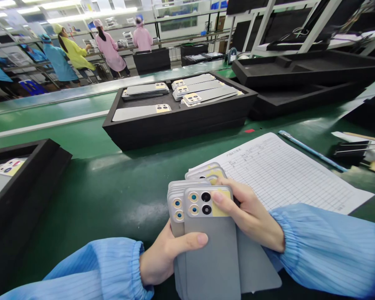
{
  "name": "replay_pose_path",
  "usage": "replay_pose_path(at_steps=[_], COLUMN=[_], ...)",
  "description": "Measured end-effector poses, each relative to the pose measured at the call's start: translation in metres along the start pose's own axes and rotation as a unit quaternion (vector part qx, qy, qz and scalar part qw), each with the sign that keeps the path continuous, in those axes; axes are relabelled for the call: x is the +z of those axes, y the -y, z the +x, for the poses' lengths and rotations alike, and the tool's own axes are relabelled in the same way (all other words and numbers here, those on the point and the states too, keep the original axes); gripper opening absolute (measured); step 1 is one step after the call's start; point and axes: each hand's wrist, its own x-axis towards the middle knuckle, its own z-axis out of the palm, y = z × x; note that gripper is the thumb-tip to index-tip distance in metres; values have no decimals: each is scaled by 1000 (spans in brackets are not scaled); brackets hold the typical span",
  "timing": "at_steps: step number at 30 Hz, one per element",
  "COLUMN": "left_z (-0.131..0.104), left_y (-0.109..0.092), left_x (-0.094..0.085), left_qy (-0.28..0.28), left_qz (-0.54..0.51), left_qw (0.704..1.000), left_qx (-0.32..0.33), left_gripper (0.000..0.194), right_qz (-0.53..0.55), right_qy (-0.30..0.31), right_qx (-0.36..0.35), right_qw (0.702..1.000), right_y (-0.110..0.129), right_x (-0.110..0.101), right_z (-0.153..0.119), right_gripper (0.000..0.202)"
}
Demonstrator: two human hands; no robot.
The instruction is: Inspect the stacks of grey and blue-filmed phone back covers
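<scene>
Several grey phone back covers (211, 254) are fanned in a stack between my hands, camera openings at the top. My left hand (170, 254) grips the stack from the left, its thumb lying across the front cover and its other fingers hidden behind. At the upper right corner, my right hand (248, 208) pinches the covers, its thumb on the yellow patch beside the camera rings. More covers stick out behind, above and to the lower right. Under my right forearm lies a printed form (268, 175) with a grid.
A black tray (181, 127) with stacks of covers stands ahead. Another black tray (34, 183) is at left, and black trays (300, 96) are stacked at right. A blue pen (312, 151) lies beside the form. Several people in coloured smocks work along the far benches.
</scene>
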Motion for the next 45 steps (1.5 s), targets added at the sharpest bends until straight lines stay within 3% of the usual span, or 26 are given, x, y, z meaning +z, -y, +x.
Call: replay_pose_path(at_steps=[8, 13, 16, 21, 34, 39, 45], left_z=[0, -1, -1, 0, -1, -2, -4], left_y=[0, 4, 4, 2, 1, 2, 4], left_x=[0, 0, -1, -1, 1, 3, 8], left_qy=[-3, -33, -25, -13, -16, -52, -86], left_qz=[24, 56, 60, 53, 34, 45, 20], left_qw=[1000, 998, 998, 999, 999, 997, 994], left_qx=[3, 7, 7, 2, -17, 33, 67], left_gripper=[64, 64, 64, 61, 68, 69, 67], right_qz=[-8, -7, 7, 6, 4, 9, 65], right_qy=[9, -10, -5, 7, 5, -2, -2], right_qx=[-1, 27, 30, 37, 29, 16, 9], right_qw=[1000, 1000, 1000, 999, 1000, 1000, 998], right_y=[0, 5, 6, 5, 6, 4, 4], right_x=[-1, 1, 1, 1, 0, 2, 4], right_z=[1, 3, 4, 3, 3, 3, 2], right_gripper=[23, 18, 15, 34, 31, 14, 19])
